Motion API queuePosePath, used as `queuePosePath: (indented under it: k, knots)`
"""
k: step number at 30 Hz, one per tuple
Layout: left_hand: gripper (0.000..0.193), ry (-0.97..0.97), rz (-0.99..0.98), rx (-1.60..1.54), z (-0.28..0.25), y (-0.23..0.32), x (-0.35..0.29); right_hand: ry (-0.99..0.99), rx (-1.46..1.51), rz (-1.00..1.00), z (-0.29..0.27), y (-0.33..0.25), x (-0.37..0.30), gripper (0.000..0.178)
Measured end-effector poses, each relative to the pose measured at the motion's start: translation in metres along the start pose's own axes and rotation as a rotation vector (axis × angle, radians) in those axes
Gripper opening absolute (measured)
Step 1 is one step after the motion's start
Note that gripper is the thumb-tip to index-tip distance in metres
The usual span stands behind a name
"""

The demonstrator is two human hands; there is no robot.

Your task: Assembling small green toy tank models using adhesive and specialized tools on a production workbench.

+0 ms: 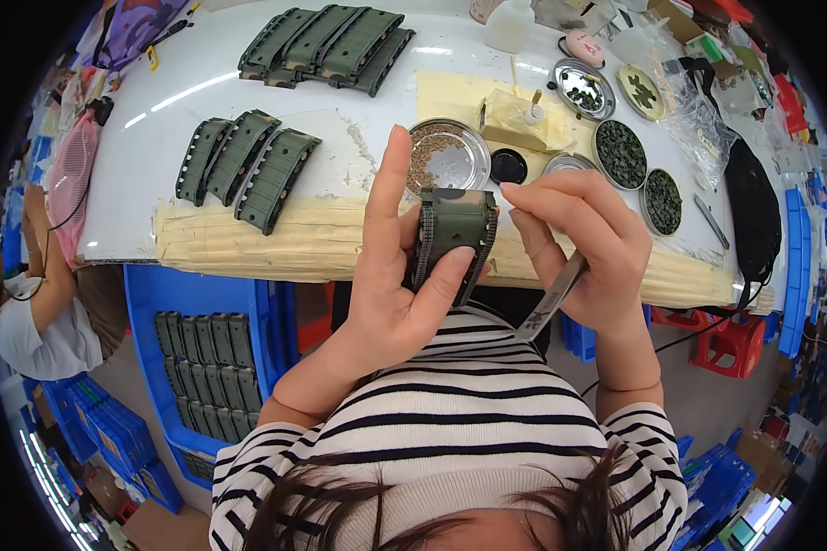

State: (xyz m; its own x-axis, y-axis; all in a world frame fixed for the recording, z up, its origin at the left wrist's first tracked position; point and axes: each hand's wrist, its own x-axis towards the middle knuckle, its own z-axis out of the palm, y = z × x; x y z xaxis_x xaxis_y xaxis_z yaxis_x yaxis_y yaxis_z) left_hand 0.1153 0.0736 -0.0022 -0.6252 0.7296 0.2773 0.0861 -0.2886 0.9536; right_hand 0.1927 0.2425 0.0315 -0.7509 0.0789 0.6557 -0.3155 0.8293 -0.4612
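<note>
My left hand (381, 289) holds a curved green camouflage-patterned plastic part (458, 228) between thumb and fingers, its index finger stretched upward. Ribbed, toothed strips run along both sides of the part. Close to its right edge is my right hand (602, 234), thumb and index fingertips near each other. A pair of metal tweezers (553, 301) lies in that hand, slanting down from the palm; whether anything is pinched at the fingertips is too small to tell. Just beyond the part, a round metal dish (467, 163) contains small brass-coloured bits.
Similar green parts (276, 179) lie at left, with a stack (340, 46) behind. Dark green bits (620, 154) fill dishes at right, near a beige block (515, 124) and other tweezers (710, 220). A blue crate (142, 358) of parts stands lower left; another person (55, 321) sits beyond.
</note>
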Motion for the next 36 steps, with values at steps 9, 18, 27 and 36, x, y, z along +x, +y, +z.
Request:
queuePosePath:
  k: [9,18,27,36]
  knots:
    - [0.085,-0.003,-0.096,-0.029,0.002,0.004,-0.004,-0.139,-0.113,-0.078,-0.004,0.004,-0.005,0.038]
    - [0.081,0.037,-0.229,-0.181,0.006,0.006,0.001,0.059,-0.099,0.172,-0.025,0.01,-0.017,0.026]
    - [0.051,0.104,-0.274,-0.235,-0.001,0.002,0.008,0.066,-0.579,0.63,-0.108,0.081,-0.066,0.01]
    - [0.047,0.113,-0.294,-0.246,-0.003,0.003,0.005,-0.062,-0.532,0.611,-0.107,0.093,-0.062,0.013]
